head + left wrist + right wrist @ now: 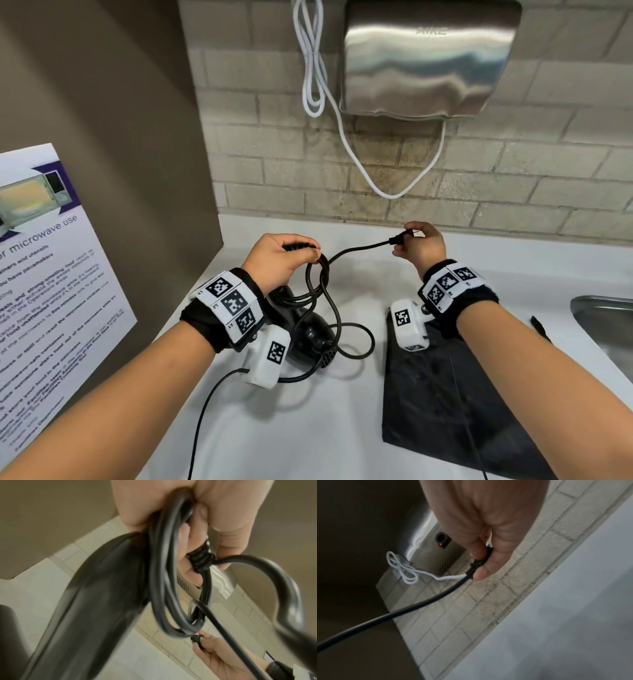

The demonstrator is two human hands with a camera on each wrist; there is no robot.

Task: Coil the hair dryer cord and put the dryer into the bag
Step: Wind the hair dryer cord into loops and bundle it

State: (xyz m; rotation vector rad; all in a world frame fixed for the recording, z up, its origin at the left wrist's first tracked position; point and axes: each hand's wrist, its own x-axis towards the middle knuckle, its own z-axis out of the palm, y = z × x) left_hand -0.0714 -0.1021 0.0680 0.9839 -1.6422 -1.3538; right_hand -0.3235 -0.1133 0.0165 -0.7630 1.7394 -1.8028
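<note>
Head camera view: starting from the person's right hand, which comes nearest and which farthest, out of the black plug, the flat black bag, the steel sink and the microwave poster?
1. Black plug: pinched in the right hand itself.
2. Flat black bag: on the white counter, just below that wrist.
3. Steel sink: at the right edge.
4. Microwave poster: far left, past the left hand.

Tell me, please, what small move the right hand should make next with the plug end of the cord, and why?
Probably bring the plug across to the left hand and lay that last stretch as one more loop. The left hand already grips several loops of the black cord at the dryer, while the right hand pinches the plug with free cord spanning between them. The bag lies flat, waiting.
</note>
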